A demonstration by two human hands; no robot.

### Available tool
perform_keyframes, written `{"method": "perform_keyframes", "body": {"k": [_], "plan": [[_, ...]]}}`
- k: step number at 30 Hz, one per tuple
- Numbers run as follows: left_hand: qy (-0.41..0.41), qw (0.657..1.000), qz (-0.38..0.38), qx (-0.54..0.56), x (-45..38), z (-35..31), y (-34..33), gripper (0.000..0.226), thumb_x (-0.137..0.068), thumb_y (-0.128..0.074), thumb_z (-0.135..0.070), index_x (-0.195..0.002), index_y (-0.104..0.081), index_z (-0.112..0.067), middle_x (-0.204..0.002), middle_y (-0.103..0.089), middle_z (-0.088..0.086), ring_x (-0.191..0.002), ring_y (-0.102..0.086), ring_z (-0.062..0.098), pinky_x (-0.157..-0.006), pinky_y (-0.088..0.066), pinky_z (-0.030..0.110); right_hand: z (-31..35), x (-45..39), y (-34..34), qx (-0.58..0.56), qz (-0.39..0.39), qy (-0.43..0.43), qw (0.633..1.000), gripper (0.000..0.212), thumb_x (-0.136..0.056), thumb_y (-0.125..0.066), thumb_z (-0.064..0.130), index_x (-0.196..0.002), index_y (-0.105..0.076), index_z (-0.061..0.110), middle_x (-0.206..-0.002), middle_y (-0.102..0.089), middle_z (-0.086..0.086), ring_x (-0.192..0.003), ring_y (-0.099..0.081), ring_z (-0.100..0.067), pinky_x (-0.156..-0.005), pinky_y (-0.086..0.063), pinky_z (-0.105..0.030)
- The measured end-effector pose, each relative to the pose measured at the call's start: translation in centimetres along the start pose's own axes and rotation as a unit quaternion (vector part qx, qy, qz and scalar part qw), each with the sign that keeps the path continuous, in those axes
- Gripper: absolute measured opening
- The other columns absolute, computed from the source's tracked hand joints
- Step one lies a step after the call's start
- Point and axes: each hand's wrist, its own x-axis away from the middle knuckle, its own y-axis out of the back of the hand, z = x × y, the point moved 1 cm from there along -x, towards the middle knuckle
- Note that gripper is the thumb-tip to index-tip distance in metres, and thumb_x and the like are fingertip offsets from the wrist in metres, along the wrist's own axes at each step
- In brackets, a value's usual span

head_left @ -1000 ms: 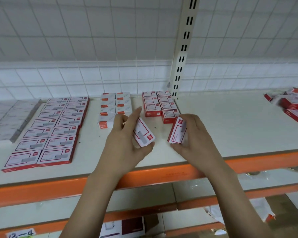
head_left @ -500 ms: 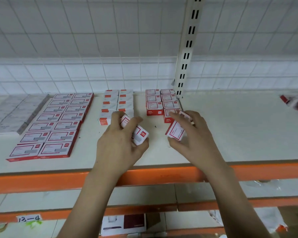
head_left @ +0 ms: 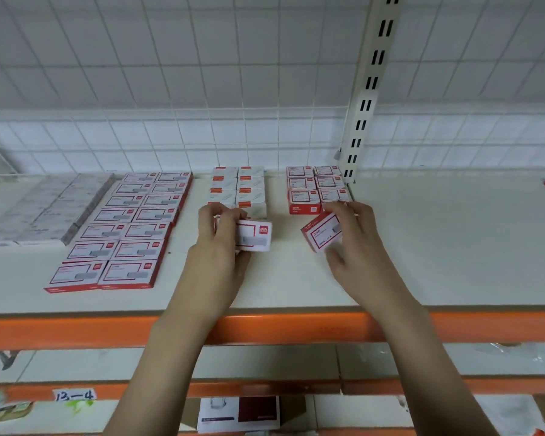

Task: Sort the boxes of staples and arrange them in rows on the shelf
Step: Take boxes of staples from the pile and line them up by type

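Boxes of staples are filling our hands over the white shelf (head_left: pixel 422 247): our left hand (head_left: pixel 216 247) is closing its fingers round a red-and-white box (head_left: pixel 255 236), level, near the orange-marked rows (head_left: pixel 238 191); our right hand (head_left: pixel 356 247) is pinching a tilted box (head_left: pixel 321 236) just before the red rows (head_left: pixel 317 188).
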Motion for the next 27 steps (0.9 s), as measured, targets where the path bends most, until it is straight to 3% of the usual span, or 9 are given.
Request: {"method": "perform_keyframes", "body": {"k": [4,6,8,11,13,16,19,23,27], "plan": [[-0.023,0.999,0.013,-0.039,-0.2,2.3,2.6,0.039,-0.076,-0.069,-0.032,-0.107,-0.061,-0.011,-0.102,-0.061,0.005,-0.079,-0.064,0.029,-0.058,-0.052,0.036,2.4,-1.1,-1.3,0.013,0.0,-0.004,1.0,0.048,-0.085,-0.054,-0.003,-0.13,-0.046,0.01,-0.131,-0.039,-0.014,-0.11,-0.054,-0.027,-0.092,-0.046,-0.029],[-0.011,0.998,0.038,-0.056,0.0,4.1,3.9,0.042,-0.072,-0.072,-0.038,-0.106,-0.063,-0.015,-0.095,-0.065,0.002,-0.075,-0.065,0.029,-0.055,-0.05,0.034,4.0,-1.6,-2.3,0.033,0.006,-0.003,0.999,0.044,-0.085,-0.061,0.007,-0.127,-0.049,0.012,-0.125,-0.046,-0.012,-0.103,-0.058,-0.025,-0.083,-0.053,-0.035],[-0.005,0.996,0.06,-0.073,0.3,6.0,5.3,0.047,-0.066,-0.081,-0.038,-0.105,-0.065,-0.016,-0.088,-0.066,0.002,-0.075,-0.063,0.03,-0.056,-0.047,0.032,5.9,-2.0,-3.5,0.089,0.003,0.015,0.996,0.043,-0.08,-0.07,0.016,-0.121,-0.055,0.013,-0.12,-0.051,-0.011,-0.1,-0.059,-0.025,-0.071,-0.049,-0.028],[-0.008,0.994,0.071,-0.085,0.7,8.9,7.5,0.054,-0.063,-0.079,-0.046,-0.105,-0.066,-0.015,-0.083,-0.068,0.005,-0.078,-0.059,0.032,-0.058,-0.047,0.036,8.8,-2.5,-5.6,0.106,0.018,0.017,0.994,0.046,-0.076,-0.074,0.023,-0.118,-0.058,0.013,-0.121,-0.054,-0.007,-0.104,-0.057,-0.023,-0.077,-0.042,-0.025],[-0.02,0.994,0.08,-0.078,1.1,11.1,8.9,0.057,-0.068,-0.064,-0.056,-0.107,-0.066,-0.014,-0.083,-0.068,0.005,-0.079,-0.057,0.031,-0.064,-0.048,0.037,10.6,-2.7,-7.1,0.095,0.034,0.017,0.995,0.047,-0.076,-0.074,0.021,-0.119,-0.057,0.012,-0.12,-0.055,-0.006,-0.107,-0.054,-0.024,-0.084,-0.04,-0.025],[-0.03,0.993,0.087,-0.076,2.0,14.4,10.5,0.055,-0.071,-0.052,-0.054,-0.108,-0.065,-0.016,-0.094,-0.064,0.004,-0.087,-0.054,0.029,-0.077,-0.046,0.04,13.2,-2.7,-9.1,0.1,0.063,0.026,0.993,0.048,-0.077,-0.073,0.02,-0.122,-0.057,0.012,-0.116,-0.057,-0.006,-0.109,-0.051,-0.025,-0.088,-0.035,-0.024],[-0.03,0.994,0.077,-0.076,2.8,16.9,11.6,0.05,-0.067,-0.065,-0.044,-0.109,-0.066,-0.016,-0.096,-0.059,0.003,-0.09,-0.051,0.028,-0.081,-0.043,0.039,15.5,-2.2,-10.9,0.1,0.091,0.021,0.991,0.05,-0.082,-0.069,0.026,-0.127,-0.053,0.015,-0.123,-0.053,-0.004,-0.115,-0.045,-0.021,-0.092,-0.03,-0.021],[-0.033,0.992,0.11,-0.057,4.1,19.1,13.3,0.051,-0.064,-0.069,-0.042,-0.108,-0.067,-0.018,-0.093,-0.059,0.0,-0.082,-0.047,0.023,-0.075,-0.047,0.041,18.2,-1.7,-12.8,0.102,0.119,0.021,0.987,0.051,-0.086,-0.062,0.033,-0.133,-0.047,0.023,-0.127,-0.049,0.002,-0.118,-0.04,-0.014,-0.088,-0.024,-0.013],[0.008,0.987,0.162,-0.009,4.9,20.1,15.0,0.052,-0.066,-0.081,-0.038,-0.115,-0.064,-0.031,-0.105,-0.056,-0.01,-0.098,-0.047,0.017,-0.091,-0.039,0.036,20.0,-1.4,-13.9,0.074,0.136,0.002,0.988,0.054,-0.086,-0.063,0.031,-0.136,-0.044,0.023,-0.129,-0.048,0.003,-0.118,-0.039,-0.012,-0.089,-0.026,-0.013]]}}
